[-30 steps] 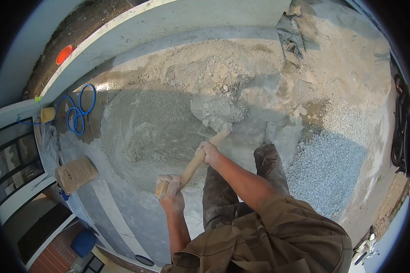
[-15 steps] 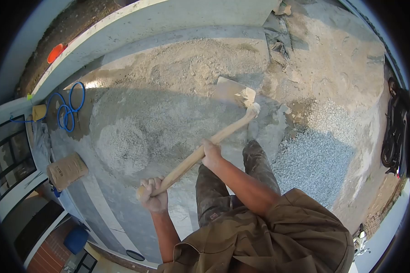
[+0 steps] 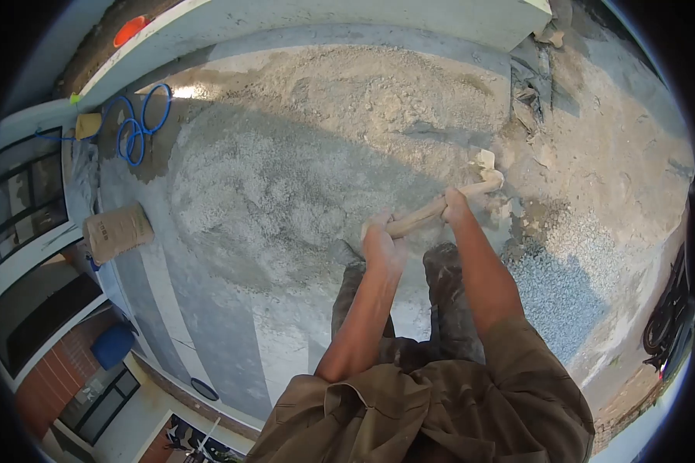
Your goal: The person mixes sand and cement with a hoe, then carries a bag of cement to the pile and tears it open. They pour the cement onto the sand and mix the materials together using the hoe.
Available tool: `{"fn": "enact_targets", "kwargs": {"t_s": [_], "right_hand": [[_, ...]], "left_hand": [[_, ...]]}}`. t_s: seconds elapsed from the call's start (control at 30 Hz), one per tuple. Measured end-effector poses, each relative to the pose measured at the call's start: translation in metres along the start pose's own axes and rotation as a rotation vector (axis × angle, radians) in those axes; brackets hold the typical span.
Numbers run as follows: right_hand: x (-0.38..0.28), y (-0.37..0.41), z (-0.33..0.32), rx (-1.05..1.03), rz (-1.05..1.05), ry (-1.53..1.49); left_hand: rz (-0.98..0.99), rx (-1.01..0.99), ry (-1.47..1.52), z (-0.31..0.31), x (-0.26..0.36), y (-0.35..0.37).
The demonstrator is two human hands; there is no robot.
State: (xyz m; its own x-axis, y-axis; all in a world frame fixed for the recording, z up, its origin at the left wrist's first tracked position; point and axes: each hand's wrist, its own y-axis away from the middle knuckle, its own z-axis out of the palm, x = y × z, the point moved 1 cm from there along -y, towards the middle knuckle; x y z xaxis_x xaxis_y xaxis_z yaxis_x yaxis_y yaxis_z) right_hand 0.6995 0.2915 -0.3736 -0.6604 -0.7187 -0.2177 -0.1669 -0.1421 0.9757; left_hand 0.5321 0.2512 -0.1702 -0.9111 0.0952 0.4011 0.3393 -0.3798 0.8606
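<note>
A hoe (image 3: 418, 219) with a thick wooden handle is held low in front of my legs. My left hand (image 3: 381, 241) is wrapped round the rear end of the handle. Farther up, close to the head, my right hand (image 3: 455, 204) grips it too. The hoe's head end points to the right; its pale wedge shows, but the blade can hardly be made out against the ground. Beyond the handle spreads a broad heap of grey and tan sandy mix (image 3: 286, 162), partly in shadow. My boots stand at the near edge of the heap.
Grey gravel (image 3: 556, 285) lies to the right. A paper sack (image 3: 118, 234) stands at left, below a coiled blue hose (image 3: 135, 131) and a yellowish container (image 3: 89, 125). A low wall (image 3: 324, 17) borders the far side, with an orange bowl (image 3: 131, 31) behind it.
The hoe has drawn back nearer my body, its blade no longer clearly showing. My left hand has moved right and up, and my hands are now closer together. The view has shifted.
</note>
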Motion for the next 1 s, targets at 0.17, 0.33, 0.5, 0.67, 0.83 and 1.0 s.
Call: {"fn": "enact_targets", "kwargs": {"t_s": [0.17, 0.33, 0.5, 0.67, 0.83, 1.0], "right_hand": [[0.098, 0.066, 0.069, -0.268, 0.322, -0.171], [0.192, 0.198, 0.146, -0.392, 0.505, -0.434], [0.276, 0.382, 0.204, -0.861, 0.762, -0.380], [0.253, 0.393, 0.185, -0.654, 0.571, -0.374], [0.094, 0.189, 0.041, -0.330, 0.147, -0.550], [-0.042, 0.030, -0.116, 0.002, -0.234, -0.347]], "left_hand": [[0.256, -0.087, -0.239, -0.013, 0.122, 0.088], [0.609, -0.116, -0.223, -0.025, 0.271, 0.194], [1.136, -0.264, -0.309, -0.076, 0.411, 0.292], [0.860, -0.232, -0.127, -0.124, 0.465, 0.250], [0.318, -0.479, -0.198, -0.078, 0.222, 0.100], [-0.111, -0.649, -0.396, -0.023, -0.072, 0.017]]}}
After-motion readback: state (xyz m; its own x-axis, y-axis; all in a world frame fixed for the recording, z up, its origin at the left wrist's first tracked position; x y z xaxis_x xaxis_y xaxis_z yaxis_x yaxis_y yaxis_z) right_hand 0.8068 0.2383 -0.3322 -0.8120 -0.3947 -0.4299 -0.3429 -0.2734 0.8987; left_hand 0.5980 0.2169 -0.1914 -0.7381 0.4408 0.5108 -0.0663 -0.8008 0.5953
